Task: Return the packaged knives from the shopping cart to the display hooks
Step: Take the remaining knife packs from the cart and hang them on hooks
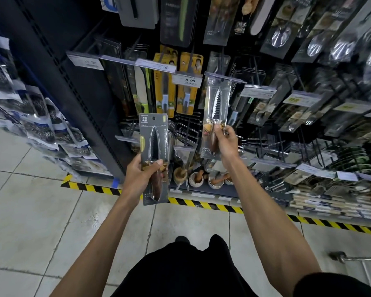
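Note:
Each of my hands holds a packaged knife in front of the display. My left hand (140, 176) grips the lower part of a grey card pack (153, 139) with a serrated blade and wooden handle, held upright and away from the rack. My right hand (224, 140) pinches the middle of a second, matching pack (217, 99), raised higher so its top edge sits at a display hook (223, 79) with a price strip. Whether that pack's hole is over the hook I cannot tell.
Other packaged knives (185, 91) and utensils hang on hooks all around. Small mortars with pestles (196, 179) stand on the bottom shelf. Yellow-black tape (201, 203) marks the shelf base on the tiled floor. A piece of the cart (338, 257) shows at lower right.

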